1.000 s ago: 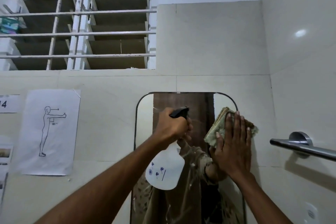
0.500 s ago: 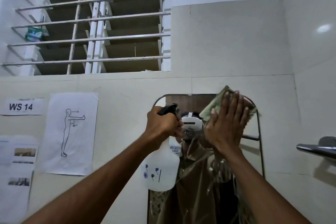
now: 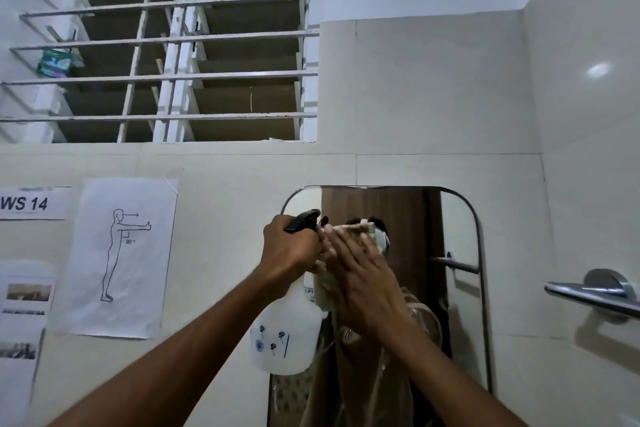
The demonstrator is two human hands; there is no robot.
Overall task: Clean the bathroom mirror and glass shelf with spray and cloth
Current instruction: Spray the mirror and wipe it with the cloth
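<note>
We press the cloth flat w/ right hand on upper mirror; left hand grips spray bottle. Mirror half-wiped, we reckon; glass shelf unseen, not done.

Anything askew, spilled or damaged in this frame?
Only the figure poster: it hangs tilted, its top right corner creased. Left hand grips the spray bottle; right hand presses the cloth on the mirror.

A white spray bottle with a black trigger and small blue flower prints is seen; the cloth is beige, the wall tiles cream.
</note>
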